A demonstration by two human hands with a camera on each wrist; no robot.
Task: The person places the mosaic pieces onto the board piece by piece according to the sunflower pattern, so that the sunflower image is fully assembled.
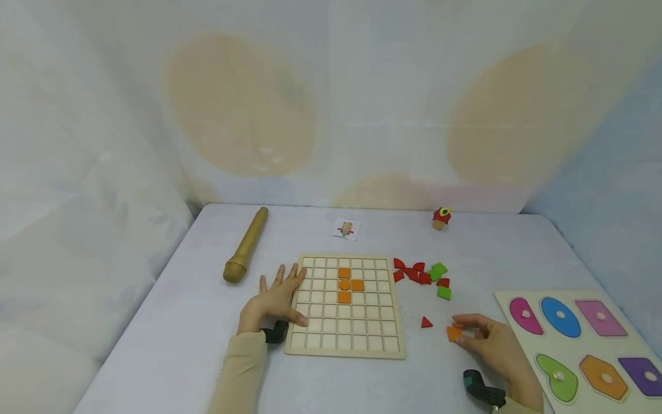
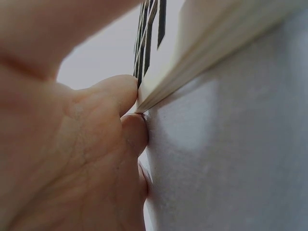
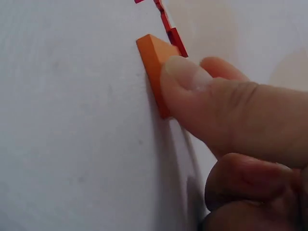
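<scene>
My left hand [image 1: 273, 300] lies with spread fingers along the left edge of a wooden grid board [image 1: 351, 340], its thumb and a finger on the border. In the left wrist view the fingertips [image 2: 126, 94] touch the board's edge. Several orange pieces are set in the grid: squares above, below and right of an orange circle [image 1: 345, 284]. Right of the board, my right hand [image 1: 491, 345] pinches an orange square tile [image 3: 156, 72] between thumb and fingers, close over the table. A red triangle [image 1: 426, 322] lies just left of that hand.
Red and green pieces [image 1: 414, 272] lie scattered right of the board. A shape puzzle board [image 1: 561, 306] with knobbed pieces sits at the right. Farther back are a gold microphone [image 1: 248, 244], a small pattern card [image 1: 346, 229] and a red toy figure [image 1: 441, 218].
</scene>
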